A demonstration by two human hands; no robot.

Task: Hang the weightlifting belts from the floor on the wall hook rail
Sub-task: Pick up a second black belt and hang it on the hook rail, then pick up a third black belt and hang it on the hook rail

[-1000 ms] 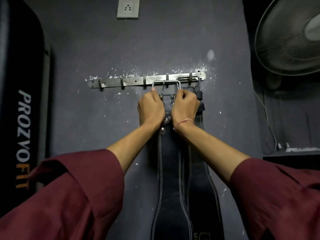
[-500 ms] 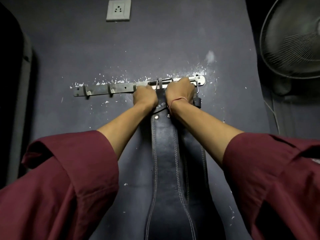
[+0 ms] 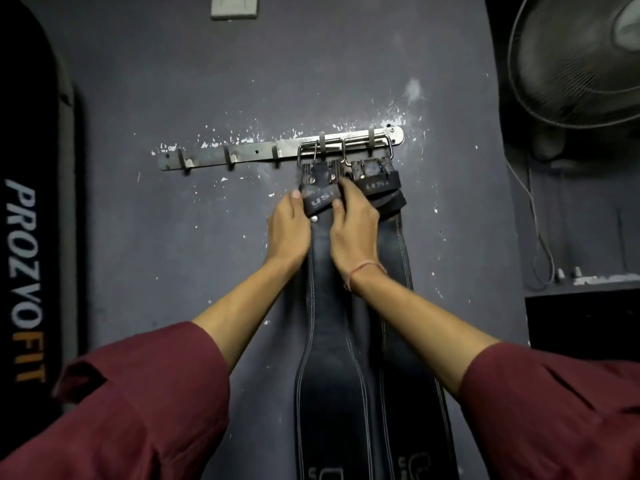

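A steel hook rail (image 3: 242, 156) is screwed to the dark grey wall. Two black leather weightlifting belts hang from its right-hand hooks by their metal buckles. The left belt (image 3: 329, 375) lies in front, and the right belt (image 3: 398, 244) hangs partly behind it. My left hand (image 3: 287, 230) and my right hand (image 3: 353, 230) rest on the left belt just under its buckle. Their fingers pinch its loose strap loop (image 3: 317, 200) from both sides. The rail's three left hooks are bare.
A black padded bench marked PROZVOFIT (image 3: 24, 271) stands upright at the far left. A pedestal fan (image 3: 581, 64) fills the upper right, with a cable and a dark ledge (image 3: 581, 282) below it. A wall socket (image 3: 233, 6) sits above the rail.
My hands have come down from the rail, where they held the buckle over a hook. The buckle now hangs there on its own, and both hands grip the strap loop below it.
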